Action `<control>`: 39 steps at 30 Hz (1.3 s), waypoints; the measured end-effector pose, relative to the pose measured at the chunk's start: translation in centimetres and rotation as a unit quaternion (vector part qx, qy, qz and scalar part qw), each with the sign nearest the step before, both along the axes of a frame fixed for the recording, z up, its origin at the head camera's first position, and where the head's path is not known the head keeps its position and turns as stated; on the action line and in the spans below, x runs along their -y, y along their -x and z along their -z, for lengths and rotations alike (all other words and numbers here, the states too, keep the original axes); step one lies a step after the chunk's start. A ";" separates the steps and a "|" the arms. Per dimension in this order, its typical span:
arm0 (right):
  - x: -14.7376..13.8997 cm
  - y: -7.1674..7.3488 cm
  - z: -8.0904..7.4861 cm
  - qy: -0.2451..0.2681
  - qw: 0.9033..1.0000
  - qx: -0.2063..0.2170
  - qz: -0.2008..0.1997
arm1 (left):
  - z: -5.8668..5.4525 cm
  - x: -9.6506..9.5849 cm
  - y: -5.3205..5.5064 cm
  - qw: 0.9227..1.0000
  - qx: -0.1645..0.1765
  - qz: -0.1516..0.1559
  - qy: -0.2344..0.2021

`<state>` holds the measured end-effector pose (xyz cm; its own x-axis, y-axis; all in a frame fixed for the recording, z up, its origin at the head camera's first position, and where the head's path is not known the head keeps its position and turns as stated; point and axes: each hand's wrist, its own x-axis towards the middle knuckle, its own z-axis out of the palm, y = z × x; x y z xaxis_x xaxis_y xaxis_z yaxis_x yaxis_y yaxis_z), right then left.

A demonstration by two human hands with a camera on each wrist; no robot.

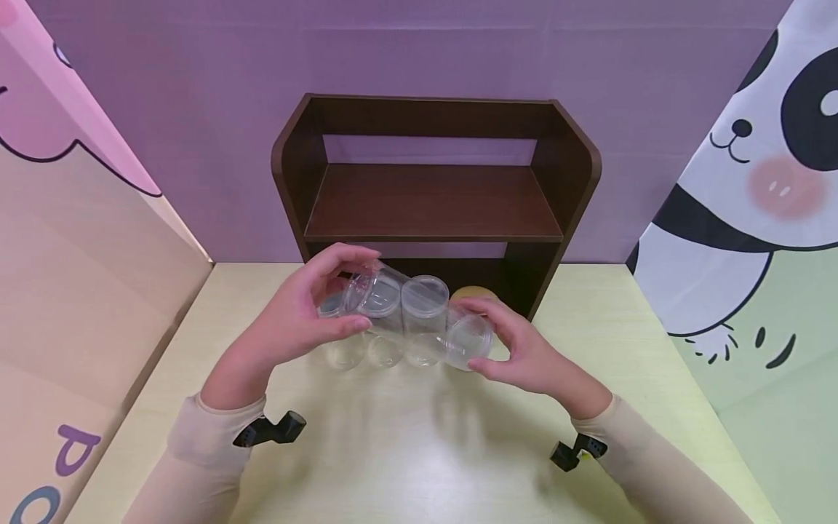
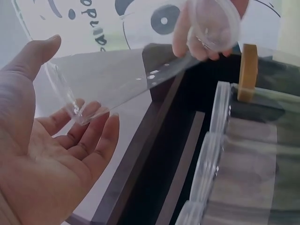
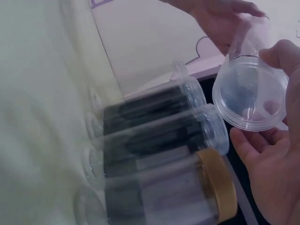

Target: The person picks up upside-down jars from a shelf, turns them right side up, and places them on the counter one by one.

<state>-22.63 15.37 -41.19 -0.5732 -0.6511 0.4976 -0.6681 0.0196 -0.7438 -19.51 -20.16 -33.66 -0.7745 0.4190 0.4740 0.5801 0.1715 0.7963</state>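
Observation:
A clear plastic jar (image 1: 470,339) is held tilted in the air between both hands, its screw-rim end lower at the right. My left hand (image 1: 304,306) grips the base end, thumb on the near side and fingers around the far side. At the rim end, my right hand (image 1: 524,346) holds it between thumb and fingers; the round rim (image 3: 251,124) faces the right wrist camera. Behind and below it, three clear jars (image 1: 425,298) with clear lids stand in a row. Another jar with a gold lid (image 3: 218,185) ends that row on the right.
A dark brown two-tier shelf (image 1: 435,204) stands at the back of the pale table (image 1: 406,466), close behind the jars. A purple backdrop (image 1: 419,58) hangs behind it. Printed panels rise on both sides, the right one with a panda (image 1: 753,182).

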 end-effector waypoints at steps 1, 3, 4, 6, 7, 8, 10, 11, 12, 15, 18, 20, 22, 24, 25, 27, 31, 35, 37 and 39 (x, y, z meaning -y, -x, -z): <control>-0.1 0.2 -0.1 0.006 1.000 -0.001 -0.004 | 0.1 0.1 0.0 1.000 -0.003 -0.002 0.005; -0.3 0.5 -0.4 0.016 1.000 0.001 -0.014 | 0.3 0.4 0.0 1.000 -0.006 -0.005 0.013; -0.4 0.6 -0.6 0.020 1.000 0.004 -0.018 | 0.4 0.5 0.0 1.000 -0.006 -0.004 0.015; -0.6 0.9 -0.8 0.027 0.999 0.008 -0.023 | 0.6 0.7 0.0 1.000 -0.006 -0.004 0.021; -0.7 1.0 -1.0 0.028 0.999 0.012 -0.023 | 0.7 0.8 0.0 1.000 -0.006 -0.004 0.023; -0.8 1.0 -1.1 0.030 0.999 0.017 -0.023 | 0.8 0.8 0.0 1.000 -0.005 -0.004 0.026; -0.9 1.2 -1.4 0.033 0.999 0.021 -0.023 | 1.0 1.0 -0.1 1.000 -0.004 -0.003 0.030; -1.0 1.3 -1.6 0.035 0.999 0.024 -0.023 | 1.1 1.1 -0.1 0.999 -0.004 -0.005 0.034; -1.1 1.3 -1.7 0.037 0.999 0.026 -0.023 | 1.2 1.1 -0.1 0.999 -0.002 -0.007 0.039; -1.2 1.6 -2.0 0.049 0.998 0.027 -0.021 | 1.6 1.3 -0.1 0.998 0.007 -0.017 0.055; -1.3 2.0 -2.3 0.070 0.997 0.030 -0.022 | 2.1 1.4 -0.1 0.997 0.024 -0.028 0.068; -1.4 2.1 -2.4 0.084 0.996 0.034 -0.020 | 2.4 1.4 -0.1 0.996 0.029 -0.033 0.073; -1.5 2.2 -2.5 0.094 0.995 0.038 -0.016 | 2.6 1.4 -0.1 0.996 0.026 -0.035 0.074; -1.6 2.1 -2.6 0.097 0.994 0.042 -0.008 | 2.8 1.4 0.0 0.996 0.017 -0.036 0.074; -1.6 2.1 -2.6 0.096 0.994 0.043 -0.005 | 2.9 1.4 0.0 0.997 0.013 -0.036 0.073; -1.7 2.1 -2.7 0.094 0.995 0.044 -0.001 | 3.0 1.3 0.1 0.997 0.005 -0.035 0.071; -1.7 2.2 -2.8 0.095 0.994 0.046 -0.004 | 3.1 1.3 0.2 0.997 -0.004 -0.036 0.068; -1.8 2.2 -2.9 0.100 0.993 0.058 -0.010 | 3.2 1.1 0.2 0.997 -0.002 -0.041 0.065; -1.9 2.2 -3.0 0.101 0.993 0.062 -0.012 | 3.2 1.1 0.2 0.997 0.003 -0.044 0.066; -1.9 2.3 -3.1 0.102 0.993 0.060 -0.015 | 3.3 1.0 0.1 0.996 0.009 -0.047 0.071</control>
